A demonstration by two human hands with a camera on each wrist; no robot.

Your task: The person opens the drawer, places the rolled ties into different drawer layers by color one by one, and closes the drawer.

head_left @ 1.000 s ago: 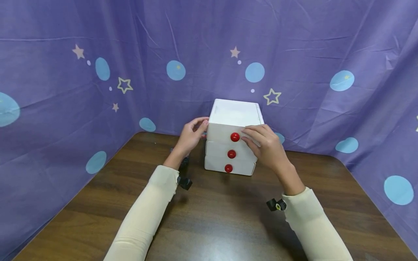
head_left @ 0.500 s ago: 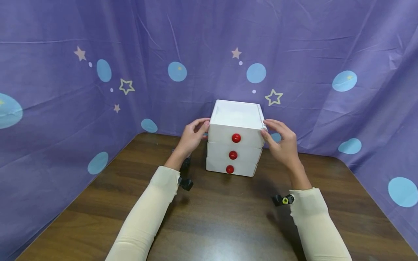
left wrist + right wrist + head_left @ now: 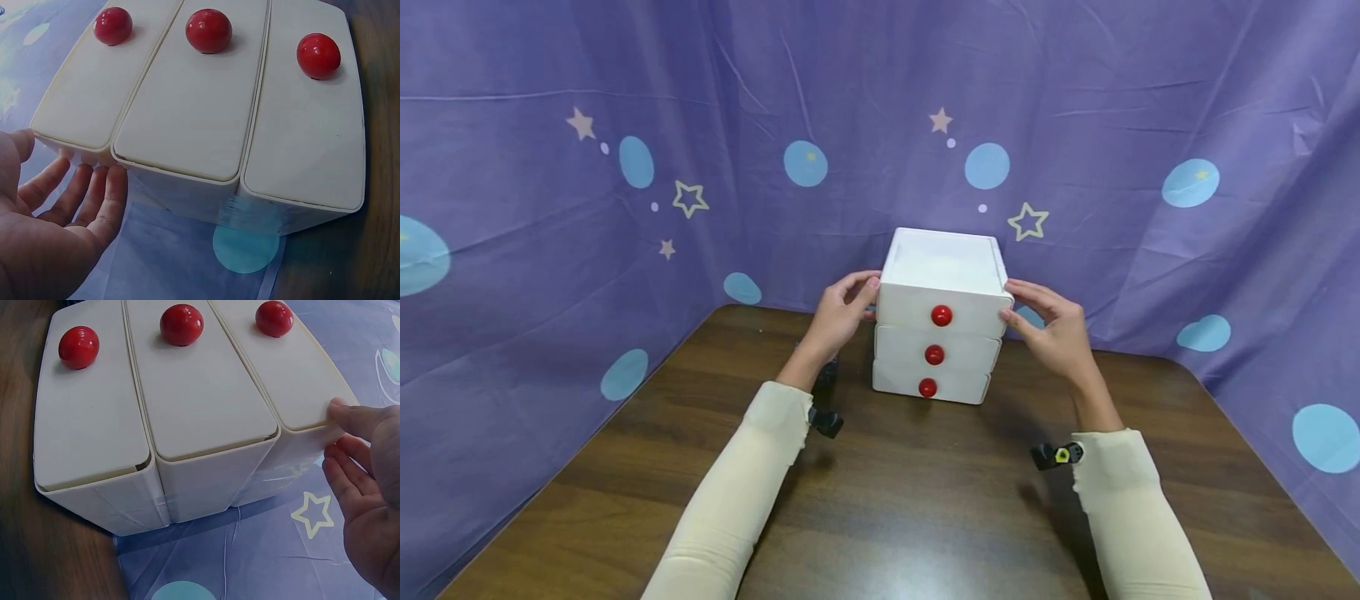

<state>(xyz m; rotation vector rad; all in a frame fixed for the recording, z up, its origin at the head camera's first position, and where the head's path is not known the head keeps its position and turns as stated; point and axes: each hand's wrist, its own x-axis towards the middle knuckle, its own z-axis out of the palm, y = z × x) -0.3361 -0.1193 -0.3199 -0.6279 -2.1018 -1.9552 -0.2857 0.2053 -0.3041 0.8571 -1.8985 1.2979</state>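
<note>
A white cabinet of three stacked drawers [image 3: 947, 260], each with a red ball knob [image 3: 942, 315], stands on the table with all its drawers closed. On its left, my left hand [image 3: 838, 315] touches the upper side wall. The left wrist view shows the fingertips [image 3: 115, 178] against that wall and the thumb at the top drawer's front corner. My right hand [image 3: 1060, 333] is at the opposite upper corner. In the right wrist view its thumb [image 3: 342, 409] lies on the top drawer's front [image 3: 300, 375], while its relaxed fingers touch the side.
The brown wooden table [image 3: 880, 492] spreads in front of the cabinet. Close behind hangs a purple curtain [image 3: 880, 100] with stars and blue dots. A black wrist camera [image 3: 826, 422] is worn at the left cuff, another camera [image 3: 1056, 455] at the right.
My right hand has moved from the top drawer's front, beside its knob, to the cabinet's upper right corner. The left hand stays at the left side.
</note>
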